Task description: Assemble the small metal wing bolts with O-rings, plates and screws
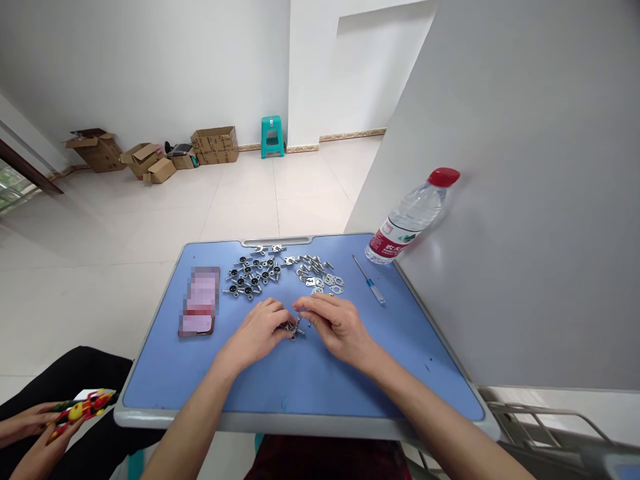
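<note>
My left hand (261, 330) is closed around a small metal fitting (293, 335) with a ring-shaped lug, held low over the blue tabletop (320, 387). Right beside it, my right hand (337, 325) has thumb and forefinger pinched together over the same fitting. What sits between those right fingertips is too small to name. Past my left hand lie several metal fittings with round black centres (247, 270). Beyond my right hand are flat oval metal plates (336, 285) with holes and a pile of small shiny metal pieces (313, 264).
A phone (203, 293) lies at the table's left and a screwdriver (370, 280) at the right. A water bottle (405, 220) stands at the back right corner by a grey panel (540, 200). At lower left, another person's hands (45, 423) hold a colourful toy (83, 408).
</note>
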Available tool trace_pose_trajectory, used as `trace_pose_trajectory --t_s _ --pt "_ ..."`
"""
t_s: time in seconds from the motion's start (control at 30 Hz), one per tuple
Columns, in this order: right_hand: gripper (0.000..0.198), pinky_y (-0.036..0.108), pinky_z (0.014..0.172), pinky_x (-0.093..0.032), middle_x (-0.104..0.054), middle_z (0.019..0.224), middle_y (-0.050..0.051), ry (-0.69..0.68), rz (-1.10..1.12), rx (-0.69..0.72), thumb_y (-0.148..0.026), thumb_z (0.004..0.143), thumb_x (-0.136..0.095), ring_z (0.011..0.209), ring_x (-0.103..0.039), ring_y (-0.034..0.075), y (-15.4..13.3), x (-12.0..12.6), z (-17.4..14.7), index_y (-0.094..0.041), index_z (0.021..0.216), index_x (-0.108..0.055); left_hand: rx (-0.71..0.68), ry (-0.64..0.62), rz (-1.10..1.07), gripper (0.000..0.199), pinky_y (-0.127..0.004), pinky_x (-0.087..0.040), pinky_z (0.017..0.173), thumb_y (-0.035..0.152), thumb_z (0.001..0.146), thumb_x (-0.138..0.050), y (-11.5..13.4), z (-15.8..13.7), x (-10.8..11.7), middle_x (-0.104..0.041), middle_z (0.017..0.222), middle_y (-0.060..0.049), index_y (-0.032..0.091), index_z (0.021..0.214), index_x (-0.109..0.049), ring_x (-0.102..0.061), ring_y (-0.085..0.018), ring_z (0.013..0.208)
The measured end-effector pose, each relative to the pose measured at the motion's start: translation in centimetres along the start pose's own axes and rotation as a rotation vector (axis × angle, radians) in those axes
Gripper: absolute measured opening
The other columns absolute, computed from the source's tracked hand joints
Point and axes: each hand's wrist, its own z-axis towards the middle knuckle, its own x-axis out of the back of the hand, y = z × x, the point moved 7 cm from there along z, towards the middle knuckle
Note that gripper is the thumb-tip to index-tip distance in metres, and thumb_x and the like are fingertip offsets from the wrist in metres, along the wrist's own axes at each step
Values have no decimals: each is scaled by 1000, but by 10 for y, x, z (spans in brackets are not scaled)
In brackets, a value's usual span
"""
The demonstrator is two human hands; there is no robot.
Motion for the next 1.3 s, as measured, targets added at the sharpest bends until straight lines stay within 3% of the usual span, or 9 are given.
trace_pose_trajectory --t_s 0.53,0.8,1.0,1.17,1.3 --pt "17 27 63 -46 -68 76 3 56 -126 -1 -17 97 -48 66 -60 15 -5 0 -2 -20 95 -64 14 -9 13 3 -33 -45 81 17 91 -62 -1 1 -1 -61 92 -2 19 91 -64 -54 -20 93" --pt "22 25 58 -47 -65 73 2 14 -106 40 -20 99 -46 63 -58 14 -2 1 -4 -20 110 -65 -20 -91 -99 13 -36 -45 90 18 91 -62 0 -3 -2 -61 99 -1 23 101 -66 -52 -21 102" --pt "21 27 64 -51 -70 84 4 -14 -89 35 -19 98 -48 71 -63 15 0 1 -6 -21 113 -63 2 -135 -153 19 -34 -45 92 15 90 -62 -1 -4 -1 -61 99 -1 24 105 -66 -52 -20 106" --pt "31 27 69 -54 -70 96 7 -92 -1 24 -14 99 -42 82 -66 16 -7 1 -4 -22 125 -58 -11 -80 -140 12 -35 -45 94 15 91 -61 0 -3 -1 -62 105 -2 22 99 -65 -51 -21 106" --pt "31 26 74 -55 -70 100 7 -67 48 21 -12 98 -43 87 -67 16 -5 5 -3 -22 122 -60 -11 -58 -99 9 -36 -45 91 16 91 -61 0 -1 -2 -62 101 -2 22 97 -64 -52 -21 102"
